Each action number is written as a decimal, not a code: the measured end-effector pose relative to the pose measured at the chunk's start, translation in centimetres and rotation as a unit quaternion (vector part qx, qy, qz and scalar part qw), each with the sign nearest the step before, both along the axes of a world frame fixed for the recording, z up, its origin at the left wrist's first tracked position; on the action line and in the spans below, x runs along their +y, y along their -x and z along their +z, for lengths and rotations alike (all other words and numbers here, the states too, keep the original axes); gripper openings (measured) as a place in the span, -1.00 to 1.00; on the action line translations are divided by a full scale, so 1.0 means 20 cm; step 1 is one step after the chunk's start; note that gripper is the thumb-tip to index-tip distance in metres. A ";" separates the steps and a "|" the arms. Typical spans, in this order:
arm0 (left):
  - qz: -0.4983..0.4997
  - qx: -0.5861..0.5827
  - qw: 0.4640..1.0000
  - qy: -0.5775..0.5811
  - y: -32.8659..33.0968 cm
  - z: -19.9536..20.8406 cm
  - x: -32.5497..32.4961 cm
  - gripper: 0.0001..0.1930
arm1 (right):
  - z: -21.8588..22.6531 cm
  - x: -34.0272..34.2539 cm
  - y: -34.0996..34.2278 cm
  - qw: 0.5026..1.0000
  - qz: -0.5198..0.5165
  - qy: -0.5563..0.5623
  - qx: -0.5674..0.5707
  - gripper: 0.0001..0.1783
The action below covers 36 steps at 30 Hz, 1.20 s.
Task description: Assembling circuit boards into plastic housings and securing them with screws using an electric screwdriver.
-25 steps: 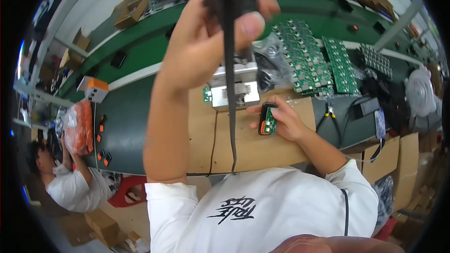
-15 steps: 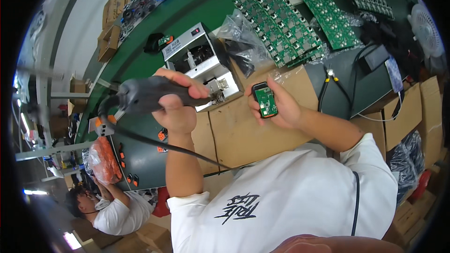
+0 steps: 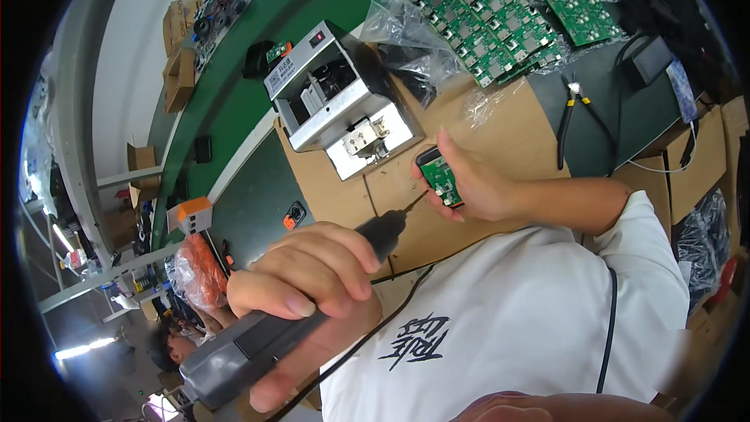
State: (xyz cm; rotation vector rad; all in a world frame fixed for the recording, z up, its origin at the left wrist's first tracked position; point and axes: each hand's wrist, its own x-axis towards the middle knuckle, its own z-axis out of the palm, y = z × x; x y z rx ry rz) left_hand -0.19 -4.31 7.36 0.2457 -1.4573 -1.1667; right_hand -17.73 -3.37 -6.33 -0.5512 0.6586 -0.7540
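My left hand [image 3: 312, 270] is wrapped around a dark corded electric screwdriver [image 3: 381, 234]. Its thin bit points up and right, and the tip ends close to the fingers of my right hand [image 3: 488, 184]. Whether the tip touches anything, I cannot tell. Held in that right hand is a small black device housing with a green circuit board [image 3: 442, 178] facing up, tilted slightly. Just beyond the hands stands a silver-and-black screw feeder [image 3: 295, 74], its lit front tray facing me.
Cardboard [image 3: 500, 137] covers the bench around the feeder. Green circuit board panels [image 3: 476, 19] and clear plastic bags [image 3: 406, 31] lie at the back. Yellow-and-black cutters [image 3: 574, 113] and a black power adapter [image 3: 647, 61] are to the right. Another person [image 3: 176, 344] sits at lower left.
The screwdriver has come away from the feeder's tray, down toward me, and its bit now points at the device. My right hand still holds the device in nearly the same place.
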 end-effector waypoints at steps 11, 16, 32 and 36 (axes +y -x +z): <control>-0.052 -0.014 0.996 -0.065 0.01 -0.03 0.00 -0.27 | 0.06 0.03 -0.05 0.999 -0.010 0.018 0.040 -0.14; -0.045 -0.029 0.998 -0.039 0.04 -0.07 0.00 -0.20 | 0.03 0.03 -0.09 0.999 -0.029 -0.009 0.028 -0.20; -0.133 -0.023 0.988 0.079 -0.06 -0.15 -0.09 -0.24 | 0.07 0.02 -0.16 0.994 0.014 -0.094 0.053 -0.21; -0.273 -0.075 0.957 0.068 -0.17 -0.05 -0.17 -0.24 | 0.10 0.00 -0.20 0.976 0.146 -0.160 -0.005 -0.21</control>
